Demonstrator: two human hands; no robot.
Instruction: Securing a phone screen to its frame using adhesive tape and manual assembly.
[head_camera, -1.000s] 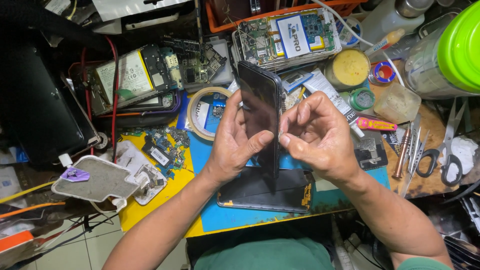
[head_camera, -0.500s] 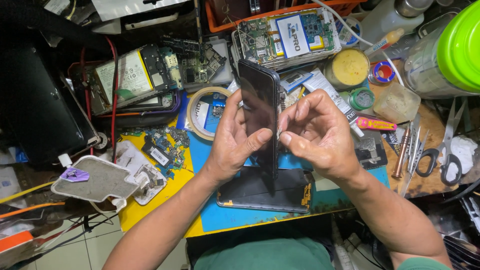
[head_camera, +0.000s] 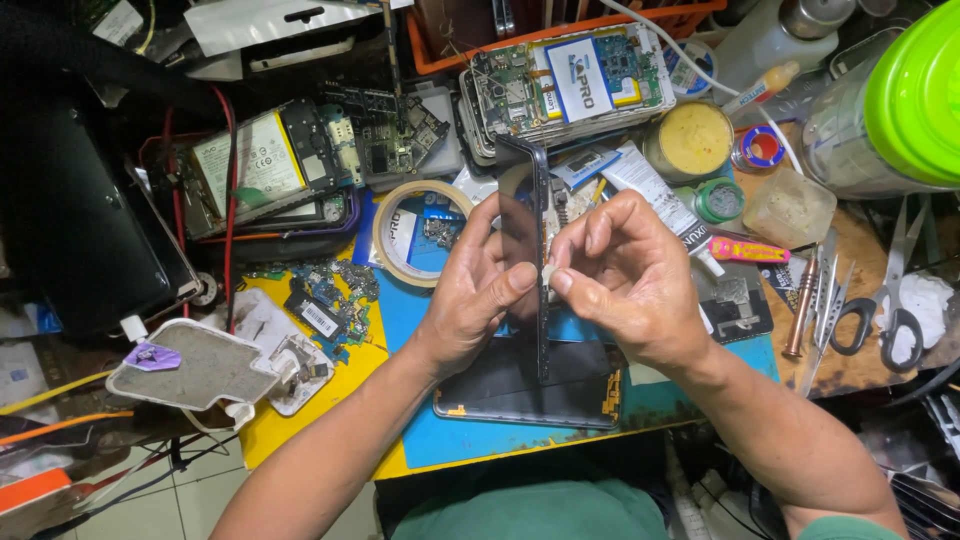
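Note:
My left hand (head_camera: 475, 290) holds a dark phone frame (head_camera: 527, 200) upright on its edge, thumb and fingers pressed on its flat side. My right hand (head_camera: 625, 280) pinches a small white bit (head_camera: 547, 272) against the frame's right edge at mid height. Under both hands a black phone screen panel (head_camera: 525, 390) lies flat on the blue mat (head_camera: 440, 440).
A roll of tape (head_camera: 420, 232) lies left of the frame. Opened phones and circuit boards (head_camera: 560, 85) crowd the back. Scissors (head_camera: 885, 305), tweezers (head_camera: 805, 300) and a pink tube (head_camera: 750, 250) lie at the right. A yellow-lidded jar (head_camera: 690, 140) and a green-lidded container (head_camera: 915, 95) stand behind.
The frame has turned more edge-on to me. My right fingers have closed into a tighter pinch on its edge.

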